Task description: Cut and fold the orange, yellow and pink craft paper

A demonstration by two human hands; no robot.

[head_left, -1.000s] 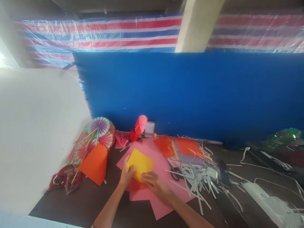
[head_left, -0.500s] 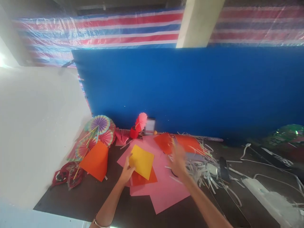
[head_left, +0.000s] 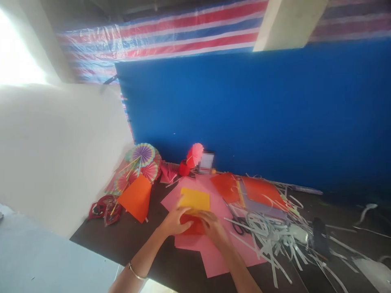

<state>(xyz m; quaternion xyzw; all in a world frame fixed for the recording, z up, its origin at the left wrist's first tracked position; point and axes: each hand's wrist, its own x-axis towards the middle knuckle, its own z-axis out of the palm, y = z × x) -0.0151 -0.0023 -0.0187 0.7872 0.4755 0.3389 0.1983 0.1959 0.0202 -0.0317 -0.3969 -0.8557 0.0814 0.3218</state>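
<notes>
A yellow paper (head_left: 195, 198) lies above an orange-red sheet (head_left: 193, 228) on large pink sheets (head_left: 214, 260). At the yellow paper's near left edge is my left hand (head_left: 176, 221), its fingers closed on that edge. My right hand (head_left: 211, 228) is at the near right edge of the same paper, fingers bent over it and pressed on it. The fingertips of both hands are close together and slightly blurred. Dark-handled scissors (head_left: 238, 226) rest on the pink paper to the right of my right hand.
Folded paper fans (head_left: 143, 155) and an orange sheet (head_left: 137, 199) are at the left. White paper strips (head_left: 269, 232) pile up at the right, beside orange sheets (head_left: 262, 191). A blue board (head_left: 244, 114) stands behind the dark table (head_left: 122, 240).
My right hand has come from the right, near the strips, to the yellow paper. That paper now lies straighter between both hands. The view has shifted left.
</notes>
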